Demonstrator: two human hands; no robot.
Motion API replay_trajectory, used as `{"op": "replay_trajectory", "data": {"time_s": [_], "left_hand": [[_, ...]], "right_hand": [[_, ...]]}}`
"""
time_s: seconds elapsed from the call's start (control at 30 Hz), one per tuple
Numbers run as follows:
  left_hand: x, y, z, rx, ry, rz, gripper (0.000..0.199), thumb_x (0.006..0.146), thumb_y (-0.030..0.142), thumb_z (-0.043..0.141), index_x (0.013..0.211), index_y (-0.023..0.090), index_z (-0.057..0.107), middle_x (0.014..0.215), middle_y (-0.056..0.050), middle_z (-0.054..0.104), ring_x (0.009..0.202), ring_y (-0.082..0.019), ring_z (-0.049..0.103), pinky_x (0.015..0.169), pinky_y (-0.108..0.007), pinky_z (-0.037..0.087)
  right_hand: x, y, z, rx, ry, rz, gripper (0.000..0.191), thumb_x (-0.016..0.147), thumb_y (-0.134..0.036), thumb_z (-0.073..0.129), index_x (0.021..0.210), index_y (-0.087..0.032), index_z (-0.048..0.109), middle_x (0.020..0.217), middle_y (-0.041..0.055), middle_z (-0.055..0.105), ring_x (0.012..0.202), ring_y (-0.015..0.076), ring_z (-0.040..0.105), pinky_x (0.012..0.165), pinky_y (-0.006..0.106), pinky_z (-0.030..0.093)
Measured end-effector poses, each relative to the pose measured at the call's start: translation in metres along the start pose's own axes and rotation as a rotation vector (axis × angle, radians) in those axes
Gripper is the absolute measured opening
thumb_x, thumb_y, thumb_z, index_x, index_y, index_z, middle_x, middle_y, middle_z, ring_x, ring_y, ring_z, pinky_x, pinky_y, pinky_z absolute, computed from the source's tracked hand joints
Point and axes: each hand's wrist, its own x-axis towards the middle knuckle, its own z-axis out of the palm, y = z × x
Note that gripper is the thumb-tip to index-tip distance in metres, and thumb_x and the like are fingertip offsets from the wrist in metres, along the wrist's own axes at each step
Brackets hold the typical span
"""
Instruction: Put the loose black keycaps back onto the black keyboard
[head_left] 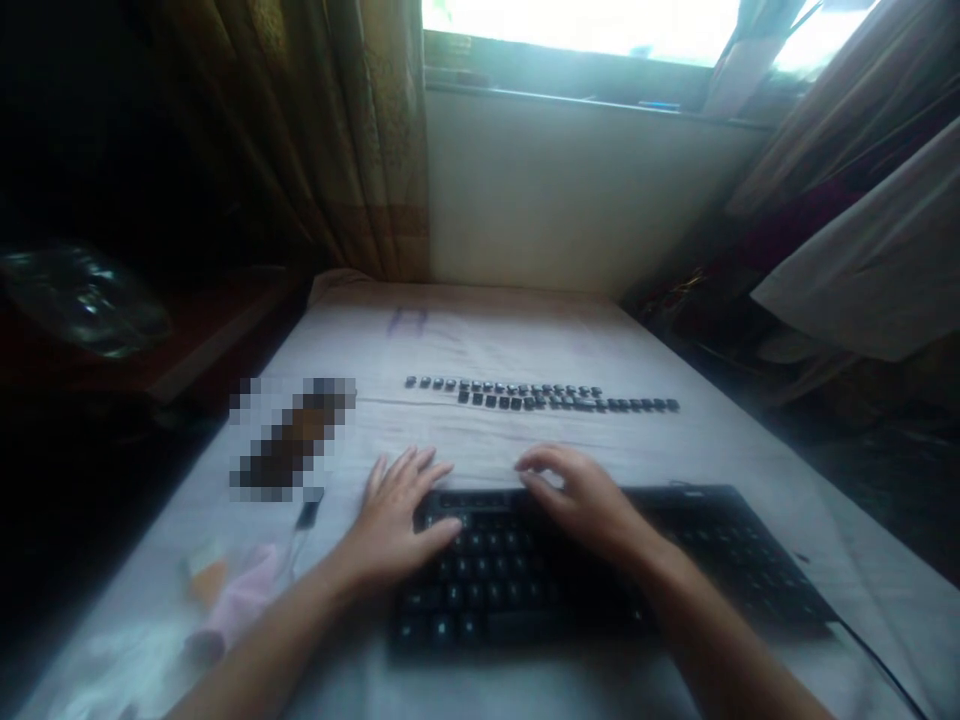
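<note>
A black keyboard [502,590] lies flat on a pale sheet, partly covered by my forearm and hands. My left hand [401,515] rests at its upper left corner, fingers spread over the sheet and thumb over the keys; it holds nothing. Above the keyboard's top edge is my right hand [577,495], fingers curled and thumb close to the index finger. Whatever may be between those fingertips is too small to make out. Beyond both hands, small dark keycaps [516,404] lie in two long rows on the sheet.
The pale sheet [480,340] reaches back to a wall under a window. At the left are a pixelated patch, a small dark object [309,508] and pink cloth [247,590]. A cable [874,645] leaves the keyboard's right side. Curtains [360,130] hang behind.
</note>
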Motion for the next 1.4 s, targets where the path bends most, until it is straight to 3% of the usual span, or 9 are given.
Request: {"op": "replay_trajectory", "data": {"time_s": [0.1, 0.23, 0.5, 0.6, 0.7, 0.8, 0.9, 1.07, 1.4], "left_hand": [[0.001, -0.001, 0.003, -0.008, 0.02, -0.004, 0.03, 0.093, 0.043, 0.051, 0.116, 0.028, 0.064, 0.147, -0.006, 0.048, 0.141, -0.031, 0.032, 0.114, -0.064, 0.011], [0.003, -0.002, 0.009, -0.017, 0.044, -0.033, 0.027, 0.096, 0.04, 0.043, 0.104, 0.028, 0.067, 0.143, -0.005, 0.052, 0.141, -0.029, 0.033, 0.114, -0.063, 0.01], [0.007, -0.016, 0.0, -0.053, 0.06, -0.049, 0.03, 0.095, 0.038, 0.041, 0.096, 0.028, 0.07, 0.136, -0.004, 0.06, 0.134, -0.03, 0.045, 0.111, -0.066, 0.02], [0.009, -0.019, 0.0, -0.072, 0.097, -0.056, 0.03, 0.093, 0.039, 0.043, 0.094, 0.028, 0.071, 0.132, -0.004, 0.063, 0.13, -0.031, 0.05, 0.109, -0.068, 0.023], [0.009, -0.02, 0.002, -0.102, 0.145, -0.06, 0.029, 0.092, 0.04, 0.045, 0.092, 0.029, 0.072, 0.127, -0.003, 0.066, 0.127, -0.031, 0.053, 0.11, -0.066, 0.025], [0.009, -0.021, 0.003, -0.139, 0.2, -0.061, 0.032, 0.092, 0.042, 0.043, 0.091, 0.029, 0.072, 0.12, -0.003, 0.07, 0.122, -0.03, 0.057, 0.11, -0.063, 0.029], [0.008, -0.022, 0.001, -0.174, 0.253, -0.051, 0.039, 0.095, 0.043, 0.036, 0.088, 0.027, 0.072, 0.113, -0.004, 0.073, 0.114, -0.028, 0.062, 0.109, -0.059, 0.033], [0.005, -0.019, -0.002, -0.215, 0.304, -0.028, 0.045, 0.097, 0.044, 0.032, 0.082, 0.026, 0.071, 0.107, -0.005, 0.074, 0.105, -0.025, 0.066, 0.108, -0.052, 0.038], [0.005, -0.012, -0.005, -0.247, 0.325, -0.035, 0.04, 0.096, 0.04, 0.036, 0.082, 0.026, 0.07, 0.104, -0.004, 0.075, 0.103, -0.027, 0.067, 0.108, -0.057, 0.036]], "right_hand": [[-0.006, 0.028, -0.025, -0.143, -0.103, 0.181, 0.018, 0.085, -0.028, 0.057, 0.09, -0.019, 0.073, 0.099, 0.0096, 0.072, 0.093, 0.0259, 0.065, 0.085, 0.04, 0.048], [-0.015, 0.051, -0.038, -0.05, -0.207, 0.228, 0.025, 0.086, -0.035, 0.054, 0.09, -0.02, 0.074, 0.094, 0.0082, 0.074, 0.09, 0.0243, 0.067, 0.082, 0.036, 0.051], [-0.025, 0.042, -0.019, -0.1, -0.174, 0.224, 0.025, 0.085, -0.033, 0.055, 0.092, -0.02, 0.076, 0.098, 0.0095, 0.073, 0.095, 0.0251, 0.066, 0.086, 0.036, 0.048], [-0.021, 0.038, -0.021, -0.114, -0.176, 0.214, 0.024, 0.083, -0.031, 0.057, 0.09, -0.021, 0.077, 0.094, 0.0086, 0.075, 0.09, 0.0249, 0.067, 0.081, 0.034, 0.049], [-0.006, 0.03, -0.031, -0.15, -0.186, 0.195, 0.024, 0.084, -0.031, 0.056, 0.089, -0.021, 0.078, 0.093, 0.0084, 0.076, 0.088, 0.0243, 0.068, 0.078, 0.033, 0.049], [0.02, 0.016, -0.033, -0.252, -0.114, 0.139, 0.023, 0.088, -0.029, 0.055, 0.092, -0.023, 0.077, 0.097, 0.0072, 0.076, 0.09, 0.0227, 0.069, 0.078, 0.031, 0.049], [0.053, 0.003, -0.02, -0.428, 0.035, -0.037, 0.022, 0.09, -0.024, 0.055, 0.096, -0.024, 0.076, 0.101, 0.006, 0.074, 0.091, 0.0204, 0.067, 0.08, 0.029, 0.049], [0.098, -0.008, 0.01, -0.499, 0.064, -0.15, 0.027, 0.09, -0.021, 0.055, 0.108, -0.027, 0.074, 0.113, 0.0075, 0.069, 0.106, 0.0228, 0.06, 0.09, 0.032, 0.045], [0.129, -0.008, 0.026, -0.574, 0.018, -0.2, 0.027, 0.088, -0.023, 0.057, 0.109, -0.026, 0.074, 0.116, 0.0096, 0.066, 0.107, 0.0258, 0.056, 0.088, 0.036, 0.043]]}}
